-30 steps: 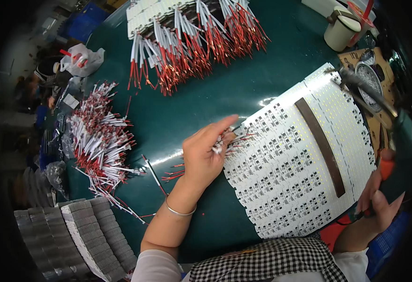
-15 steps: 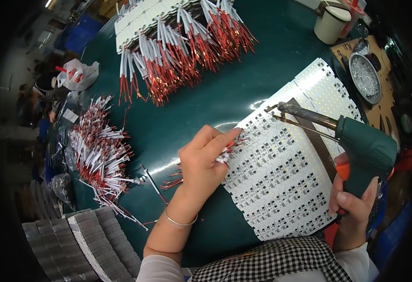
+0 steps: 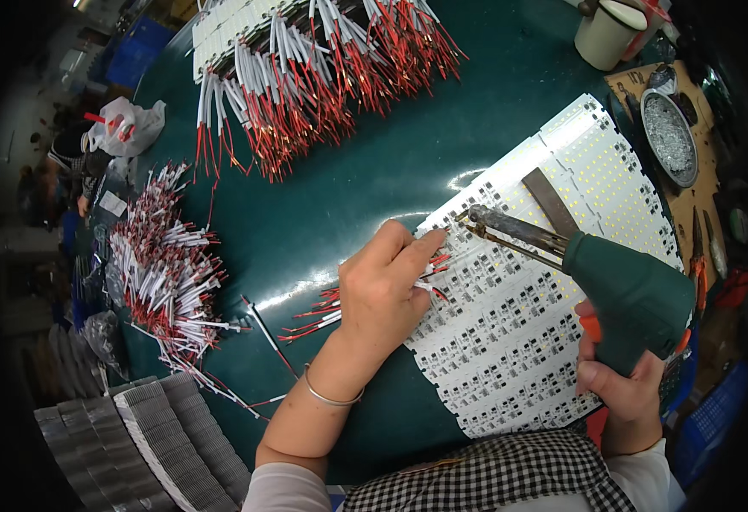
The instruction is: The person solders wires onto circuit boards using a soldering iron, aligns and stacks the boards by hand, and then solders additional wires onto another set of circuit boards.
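Observation:
My left hand (image 3: 382,286) is closed around a small bundle of red and white wires (image 3: 316,317), whose ends poke out on both sides of the fist. Its thumb and forefinger reach the left edge of a white circuit-board panel (image 3: 511,328) dotted with black components and yellow squares. In my right hand (image 3: 622,384) is a green soldering gun (image 3: 634,294), gripped by its handle with a finger near the orange trigger. The gun's tip is close to my left fingertips at the panel's edge; whether it touches a wire I cannot tell.
A dark strip (image 3: 551,202) lies across the panel. Loose wires (image 3: 169,273) are heaped at left, and wired boards (image 3: 237,34) lie at the back. Stacked grey metal pieces (image 3: 165,435) stand at lower left. A metal bowl (image 3: 669,141) and a cup (image 3: 609,34) stand at right.
The soldering gun has moved left and slightly down, bringing its tip from the panel's upper part to beside my left fingertips. My left hand still holds the wires.

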Motion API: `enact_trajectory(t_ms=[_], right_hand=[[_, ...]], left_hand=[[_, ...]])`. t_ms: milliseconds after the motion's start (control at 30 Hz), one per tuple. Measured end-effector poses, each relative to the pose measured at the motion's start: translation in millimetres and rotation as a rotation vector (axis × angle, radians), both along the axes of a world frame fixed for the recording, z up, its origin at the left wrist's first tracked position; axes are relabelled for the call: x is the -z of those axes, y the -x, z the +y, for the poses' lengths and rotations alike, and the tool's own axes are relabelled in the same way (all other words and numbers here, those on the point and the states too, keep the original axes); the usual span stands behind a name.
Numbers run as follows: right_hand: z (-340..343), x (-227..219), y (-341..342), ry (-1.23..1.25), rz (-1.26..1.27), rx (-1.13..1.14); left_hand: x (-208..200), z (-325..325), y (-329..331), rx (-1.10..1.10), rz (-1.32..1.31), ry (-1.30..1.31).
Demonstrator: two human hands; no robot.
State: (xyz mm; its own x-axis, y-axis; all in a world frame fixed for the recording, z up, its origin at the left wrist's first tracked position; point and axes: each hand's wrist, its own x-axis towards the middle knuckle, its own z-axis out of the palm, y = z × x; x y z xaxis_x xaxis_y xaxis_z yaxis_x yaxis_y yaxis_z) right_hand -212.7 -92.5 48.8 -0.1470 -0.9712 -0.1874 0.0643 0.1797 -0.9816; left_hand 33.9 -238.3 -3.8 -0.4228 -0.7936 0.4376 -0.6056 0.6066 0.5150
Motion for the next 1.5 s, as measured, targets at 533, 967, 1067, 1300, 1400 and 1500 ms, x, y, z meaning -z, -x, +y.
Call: enact_trajectory(t_ms=[533, 967, 1067, 1300, 1400, 1500], right_hand=[[-9, -8, -9, -0.159, 0.111, -0.071], [-6, -5, -8, -0.078, -0.016, 0.025], [-13, -15, -15, -0.118, -0.05, 0.13], [-5, 2, -5, -0.067, 0.047, -0.089], [-5, 6, -4, -0.065, 0.058, -0.125], [-5, 2, -9, -0.111, 0.085, -0.092]], left_hand=[[3, 1, -1, -0.012, -0.009, 0.005], [4, 0, -1, 0.003, -0.005, 0.052], [5, 0, -1, -0.003, -0.017, 0.051], [7, 0, 0, -0.001, 0.004, 0.066], [7, -1, -1, 0.004, 0.003, 0.06], [7, 0, 0, 0.0, -0.006, 0.059]])
